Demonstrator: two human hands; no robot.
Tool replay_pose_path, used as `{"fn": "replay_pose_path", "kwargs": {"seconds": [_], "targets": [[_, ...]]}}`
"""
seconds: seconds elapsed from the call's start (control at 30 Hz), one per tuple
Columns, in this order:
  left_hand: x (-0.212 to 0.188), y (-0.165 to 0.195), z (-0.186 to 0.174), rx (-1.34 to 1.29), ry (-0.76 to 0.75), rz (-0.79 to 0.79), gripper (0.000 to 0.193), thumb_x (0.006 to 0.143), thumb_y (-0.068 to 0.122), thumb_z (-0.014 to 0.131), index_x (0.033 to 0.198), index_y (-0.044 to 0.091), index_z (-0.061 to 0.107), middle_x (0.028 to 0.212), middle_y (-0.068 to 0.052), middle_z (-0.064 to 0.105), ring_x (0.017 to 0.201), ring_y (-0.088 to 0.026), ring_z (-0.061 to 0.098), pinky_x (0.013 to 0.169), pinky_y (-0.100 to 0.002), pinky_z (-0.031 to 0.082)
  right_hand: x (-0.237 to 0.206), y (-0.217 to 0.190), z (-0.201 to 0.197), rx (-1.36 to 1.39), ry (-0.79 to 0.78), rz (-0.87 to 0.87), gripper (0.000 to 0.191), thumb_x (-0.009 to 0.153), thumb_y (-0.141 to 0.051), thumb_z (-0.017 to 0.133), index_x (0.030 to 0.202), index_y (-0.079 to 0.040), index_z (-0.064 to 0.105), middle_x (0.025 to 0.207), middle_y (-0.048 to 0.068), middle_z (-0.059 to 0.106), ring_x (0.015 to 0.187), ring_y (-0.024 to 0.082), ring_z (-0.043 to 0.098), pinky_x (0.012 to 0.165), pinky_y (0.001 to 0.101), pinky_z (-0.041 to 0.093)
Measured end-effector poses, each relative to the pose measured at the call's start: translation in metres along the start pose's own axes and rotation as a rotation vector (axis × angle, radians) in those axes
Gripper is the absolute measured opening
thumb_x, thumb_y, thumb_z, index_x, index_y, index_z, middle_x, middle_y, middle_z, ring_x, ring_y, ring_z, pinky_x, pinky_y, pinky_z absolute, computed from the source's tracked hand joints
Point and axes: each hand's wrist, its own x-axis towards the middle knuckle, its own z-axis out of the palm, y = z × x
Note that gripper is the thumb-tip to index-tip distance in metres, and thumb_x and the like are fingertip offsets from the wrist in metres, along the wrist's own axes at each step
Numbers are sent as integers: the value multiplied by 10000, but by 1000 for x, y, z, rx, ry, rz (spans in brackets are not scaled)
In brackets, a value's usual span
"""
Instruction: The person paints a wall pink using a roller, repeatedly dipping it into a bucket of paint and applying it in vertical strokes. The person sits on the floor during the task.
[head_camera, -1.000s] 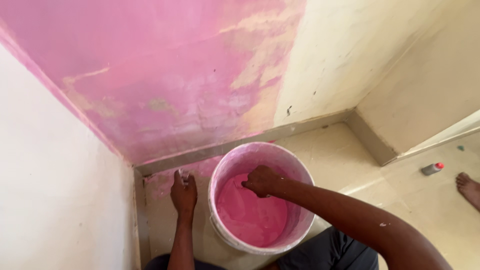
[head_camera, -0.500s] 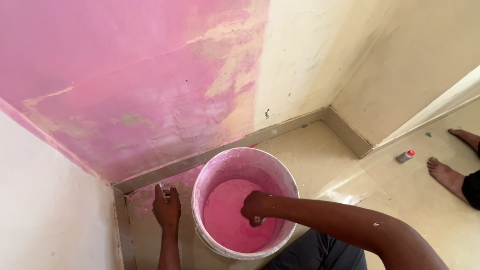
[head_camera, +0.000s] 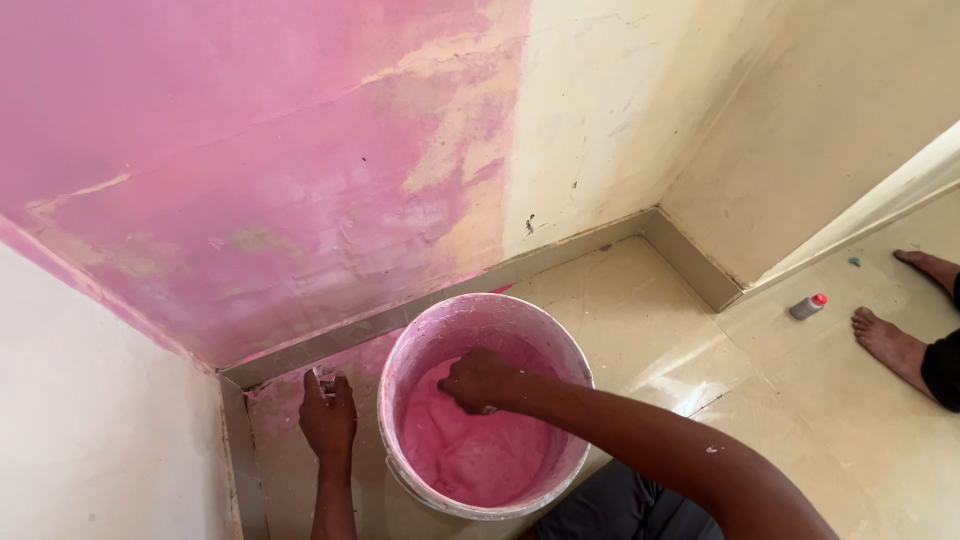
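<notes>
1. Two hands work low in a corner: the right hand (head_camera: 480, 380) reaches down inside a white bucket (head_camera: 412, 345), fist clenched just above the pink paste (head_camera: 470, 455); what it grips, if anything, I cannot tell.
2. Standing on the tiled floor (head_camera: 650, 320), the bucket is just right of the left hand (head_camera: 327, 415).
3. That left hand rests flat on the paint-smeared floor, fingers spread and released, near the skirting.
4. Beyond rises the pink wall (head_camera: 250, 150), patchy toward the cream part.
5. Far right, a small bottle (head_camera: 808, 306) with a red cap lies near another person's bare feet (head_camera: 890, 345).
</notes>
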Motion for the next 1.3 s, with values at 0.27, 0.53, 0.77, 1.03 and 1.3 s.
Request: {"fn": "replay_pose_path", "kwargs": {"seconds": [0.27, 0.53, 0.77, 1.03, 1.3], "targets": [[2, -5, 1, -7, -2, -20, 256, 966, 221, 644, 1175, 75, 623, 892, -143, 746, 788, -340, 731, 747, -459, 547, -19, 11, 16, -237, -131, 73, 113, 638, -200, 835, 703, -142, 765, 841, 106, 714, 774, 255, 725, 641, 401, 545], [3, -10, 4, -52, 19, 32, 273, 970, 235, 640, 1185, 69, 615, 911, -153, 738, 790, -332, 736, 729, -448, 557, -54, 0, 2, 45, -351, 59, 107, 739, -153, 685, 735, -71, 755, 725, 164, 718, 685, 356, 719, 598, 447, 499], [1, -4, 1, -8, 16, -28, 268, 955, 212, 640, 1179, 68, 616, 877, -156, 733, 762, -336, 714, 715, -458, 536, -144, -1, -41, 427, 168, 81, 444, 885, -305, 712, 1288, -124, 676, 1051, 159, 744, 959, 370, 694, 803, 504, 527], [-1, 2, -4, 18, -2, -13, 271, 964, 227, 639, 1184, 69, 613, 893, -156, 732, 756, -331, 722, 710, -454, 544, -234, -32, -46, 367, 476, 405, 503, 905, -225, 665, 1392, -135, 582, 971, 74, 689, 710, 296, 681, 582, 450, 538], [-2, -2, -6, 41, 3, -9, 280, 964, 224, 634, 1199, 74, 608, 897, -164, 736, 765, -339, 721, 719, -460, 542, -254, -35, -6, 276, 644, 533, 334, 907, -216, 644, 1220, -100, 645, 1020, 78, 638, 786, 285, 653, 607, 442, 533]]}}
